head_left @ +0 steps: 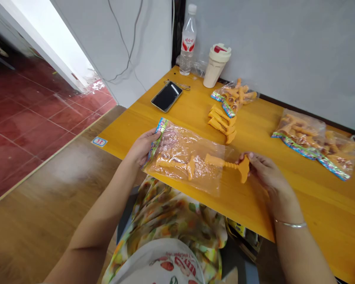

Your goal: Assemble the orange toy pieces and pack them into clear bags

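My left hand (144,146) is closed on the blue-green header end of a clear plastic bag (192,140). One orange toy hammer (173,163) lies inside that bag. My right hand (262,167) grips the head of a second orange toy hammer (230,165), whose handle reaches into the bag's open right end. Behind the bag, several loose orange toy pieces (221,121) lie in a row on the yellow table (192,106).
Filled bags of orange pieces lie at the back (238,94) and on the right (301,132). A phone (167,96), glasses (180,85), a water bottle (188,43) and a white cup (216,65) stand or lie near the table's back left.
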`<state>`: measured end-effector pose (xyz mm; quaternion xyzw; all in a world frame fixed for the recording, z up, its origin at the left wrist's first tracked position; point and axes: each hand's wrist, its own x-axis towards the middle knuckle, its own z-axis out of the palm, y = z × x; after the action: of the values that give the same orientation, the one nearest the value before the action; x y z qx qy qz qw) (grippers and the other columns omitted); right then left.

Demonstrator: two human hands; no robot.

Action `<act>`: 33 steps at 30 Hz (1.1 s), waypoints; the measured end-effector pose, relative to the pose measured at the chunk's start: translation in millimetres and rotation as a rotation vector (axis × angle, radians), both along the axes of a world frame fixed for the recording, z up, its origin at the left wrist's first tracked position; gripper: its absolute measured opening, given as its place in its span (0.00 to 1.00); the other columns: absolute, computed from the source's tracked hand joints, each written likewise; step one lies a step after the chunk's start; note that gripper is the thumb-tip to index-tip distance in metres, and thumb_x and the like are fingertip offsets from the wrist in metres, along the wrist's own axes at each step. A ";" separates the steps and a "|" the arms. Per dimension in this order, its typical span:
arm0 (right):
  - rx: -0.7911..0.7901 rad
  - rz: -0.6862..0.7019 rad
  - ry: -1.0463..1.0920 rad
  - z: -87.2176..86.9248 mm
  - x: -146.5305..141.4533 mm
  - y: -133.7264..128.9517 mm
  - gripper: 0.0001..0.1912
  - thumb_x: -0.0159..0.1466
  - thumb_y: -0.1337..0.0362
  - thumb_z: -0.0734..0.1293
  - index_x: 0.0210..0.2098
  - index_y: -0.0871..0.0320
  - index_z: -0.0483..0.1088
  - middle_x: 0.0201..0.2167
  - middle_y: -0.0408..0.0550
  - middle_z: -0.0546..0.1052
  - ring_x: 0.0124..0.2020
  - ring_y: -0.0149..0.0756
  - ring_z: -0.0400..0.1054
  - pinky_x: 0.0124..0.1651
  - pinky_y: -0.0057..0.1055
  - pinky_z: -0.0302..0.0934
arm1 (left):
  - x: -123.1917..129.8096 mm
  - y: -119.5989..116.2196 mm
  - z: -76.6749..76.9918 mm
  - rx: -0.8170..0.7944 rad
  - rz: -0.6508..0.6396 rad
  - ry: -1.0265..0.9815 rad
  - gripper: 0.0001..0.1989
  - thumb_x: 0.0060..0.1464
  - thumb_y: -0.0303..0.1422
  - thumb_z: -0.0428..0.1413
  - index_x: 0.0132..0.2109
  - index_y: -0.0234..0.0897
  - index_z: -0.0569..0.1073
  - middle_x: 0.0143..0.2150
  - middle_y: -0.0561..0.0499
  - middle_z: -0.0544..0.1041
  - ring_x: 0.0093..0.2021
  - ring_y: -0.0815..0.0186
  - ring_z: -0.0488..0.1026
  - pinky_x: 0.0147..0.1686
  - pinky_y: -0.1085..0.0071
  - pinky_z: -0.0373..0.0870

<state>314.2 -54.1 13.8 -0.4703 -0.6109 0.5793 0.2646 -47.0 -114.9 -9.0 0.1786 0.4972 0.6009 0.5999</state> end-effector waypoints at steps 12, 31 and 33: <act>-0.023 -0.050 0.188 -39.7 -81.6 -27.4 0.20 0.65 0.46 0.66 0.48 0.51 0.73 0.44 0.45 0.79 0.36 0.31 0.74 0.40 0.30 0.73 | -0.8 1.0 -4.5 0.059 -0.082 -0.035 0.11 0.57 0.27 0.56 0.47 0.33 0.76 0.38 0.44 0.82 0.35 0.61 0.82 0.33 0.70 0.80; 0.011 0.147 0.167 -33.2 -70.4 -38.1 0.27 0.68 0.42 0.60 0.60 0.47 0.69 0.60 0.49 0.73 0.61 0.45 0.68 0.63 0.45 0.64 | -2.9 -0.1 -5.9 0.016 -0.087 0.006 0.12 0.55 0.30 0.60 0.48 0.35 0.76 0.32 0.49 0.81 0.29 0.64 0.79 0.29 0.72 0.77; 0.029 0.239 0.180 -33.5 -72.2 -40.2 0.28 0.68 0.42 0.59 0.60 0.47 0.69 0.65 0.48 0.67 0.67 0.45 0.59 0.68 0.47 0.57 | -2.4 0.5 -5.4 0.029 -0.078 0.023 0.13 0.55 0.29 0.59 0.48 0.35 0.77 0.33 0.49 0.82 0.31 0.62 0.80 0.31 0.71 0.78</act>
<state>242.0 -94.3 -19.7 -0.3365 -0.6445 0.6377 0.2543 -49.4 -114.4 -14.4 0.2132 0.4879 0.5821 0.6146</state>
